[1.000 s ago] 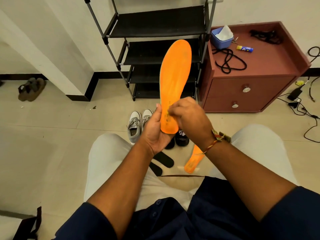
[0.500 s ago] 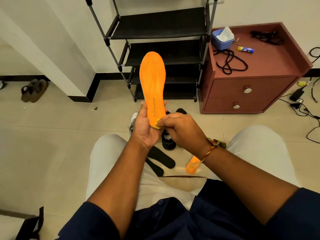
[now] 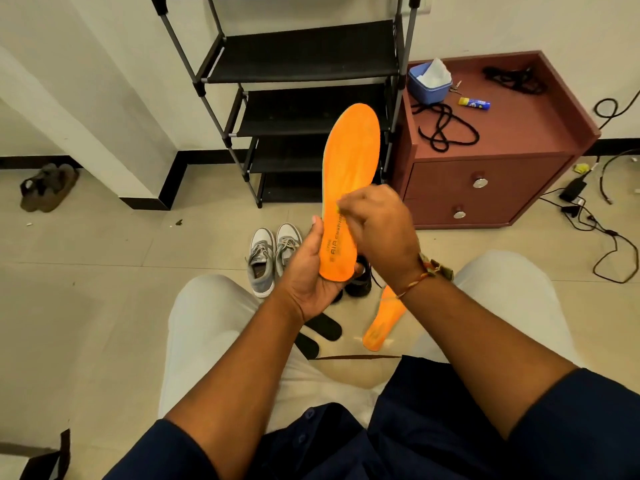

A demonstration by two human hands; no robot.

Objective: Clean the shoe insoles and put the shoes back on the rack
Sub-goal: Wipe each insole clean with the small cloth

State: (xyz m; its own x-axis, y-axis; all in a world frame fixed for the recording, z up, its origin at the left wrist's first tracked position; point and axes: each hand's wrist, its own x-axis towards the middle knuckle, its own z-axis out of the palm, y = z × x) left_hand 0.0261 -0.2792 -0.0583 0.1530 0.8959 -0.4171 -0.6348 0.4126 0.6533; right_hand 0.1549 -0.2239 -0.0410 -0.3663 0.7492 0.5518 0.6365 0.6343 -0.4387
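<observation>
In the middle of the frame, the left hand [image 3: 308,271] is holding the heel of an orange insole [image 3: 349,174], with its thumb lying along the left edge, its fingers curling under, and the toe pointing up. The right hand [image 3: 377,226] is curling its fingers and pinching a yellow bit [image 3: 338,211] against the insole. A second insole [image 3: 382,320] is lying on the floor, lower right. Grey shoes [image 3: 272,254] are sitting below the rack [image 3: 301,60].

Red-brown cabinet [image 3: 519,140] beside the wall, topped with blue tub [image 3: 426,91], black cord [image 3: 446,129], small tube [image 3: 474,103] — charger [image 3: 575,188] on floor
</observation>
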